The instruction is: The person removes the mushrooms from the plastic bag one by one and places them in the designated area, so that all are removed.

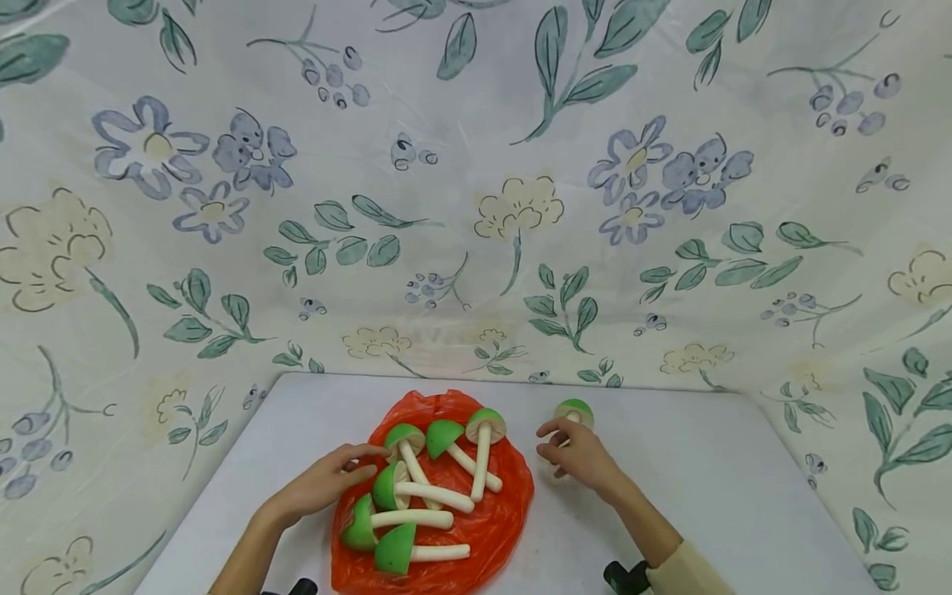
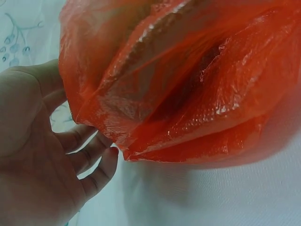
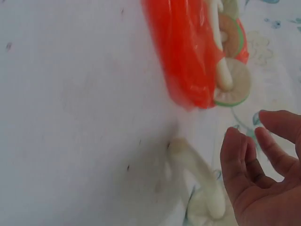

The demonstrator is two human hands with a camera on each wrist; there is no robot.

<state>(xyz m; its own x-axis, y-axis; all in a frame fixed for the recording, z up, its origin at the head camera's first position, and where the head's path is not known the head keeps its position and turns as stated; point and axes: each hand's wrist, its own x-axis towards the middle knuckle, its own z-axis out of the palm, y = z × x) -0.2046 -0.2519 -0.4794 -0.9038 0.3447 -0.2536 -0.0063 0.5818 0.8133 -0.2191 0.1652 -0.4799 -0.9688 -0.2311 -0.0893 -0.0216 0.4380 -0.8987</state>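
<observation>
A red plastic bag point(image 1: 513, 504) lies spread on the white table, with several toy mushrooms, such as one green-capped mushroom point(image 1: 396, 549) with a white stem, resting on it. At the bag's left edge is my left hand point(image 1: 327, 481), its fingers loosely bent. In the left wrist view, that hand's fingers point(image 2: 101, 172) reach the bag's rim, and its thumb is partly hidden by the plastic. My right hand point(image 1: 583, 456) hovers beside a single mushroom point(image 1: 576, 408) right of the bag, partly covering it. The right wrist view shows this mushroom's pale stem point(image 3: 195, 162) apart from the relaxed fingers.
Behind the white table point(image 1: 692, 479) hangs a floral-patterned cloth point(image 1: 461, 273), which also covers both sides. A black wrist device point(image 1: 626, 577) sits at my right sleeve, and another point(image 1: 301, 587) shows near my left forearm.
</observation>
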